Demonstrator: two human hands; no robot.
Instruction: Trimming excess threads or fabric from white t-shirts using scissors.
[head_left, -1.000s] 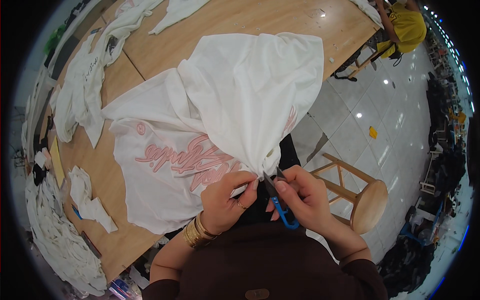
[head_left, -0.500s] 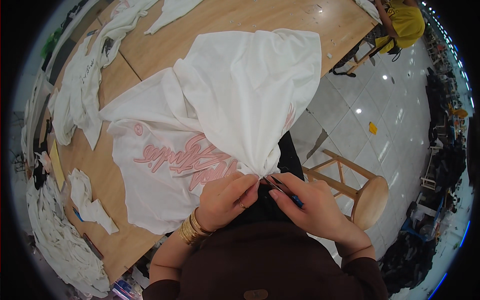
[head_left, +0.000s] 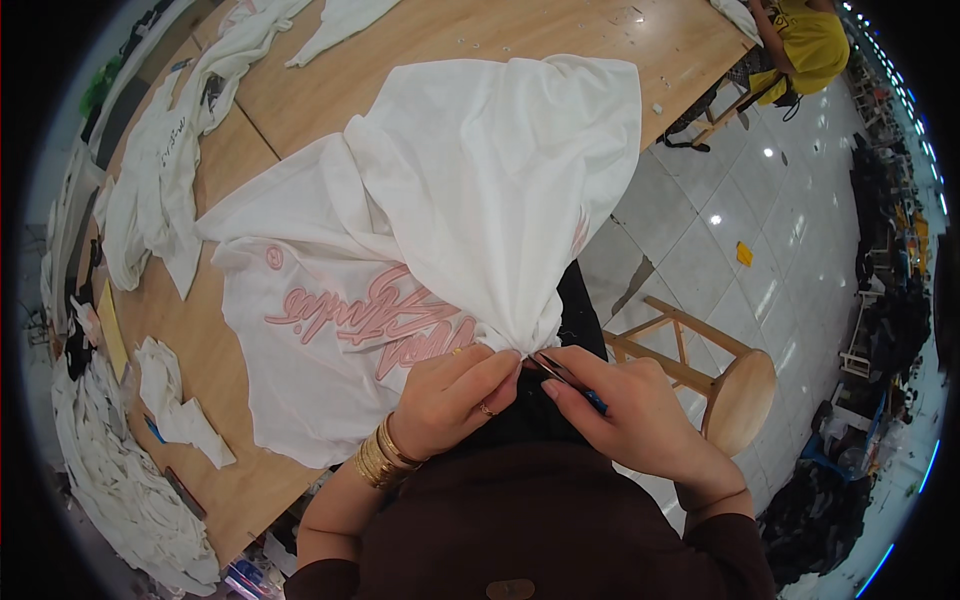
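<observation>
A white garment (head_left: 490, 170) with raised pink lettering lies over the table edge and reaches down to my lap. My left hand (head_left: 455, 395), with gold bangles and a ring, pinches a gathered bit of its cloth. In my right hand (head_left: 625, 405) are small thread snips (head_left: 566, 376) with dark metal blades and a blue part. Their tips point left, close to the pinched cloth; whether they touch it I cannot tell. From the pinched spot, folds of fabric fan out away from me.
The wooden table (head_left: 300, 90) carries more white garments (head_left: 150, 190) at the far left and a white cloth pile (head_left: 120, 480) near left. A wooden stool (head_left: 738, 400) stands to my right on the tiled floor. A person in yellow (head_left: 810, 45) sits at the far right.
Both hands stay at the same spot. The snips' blades have shifted slightly in my right hand, and the view has moved a little.
</observation>
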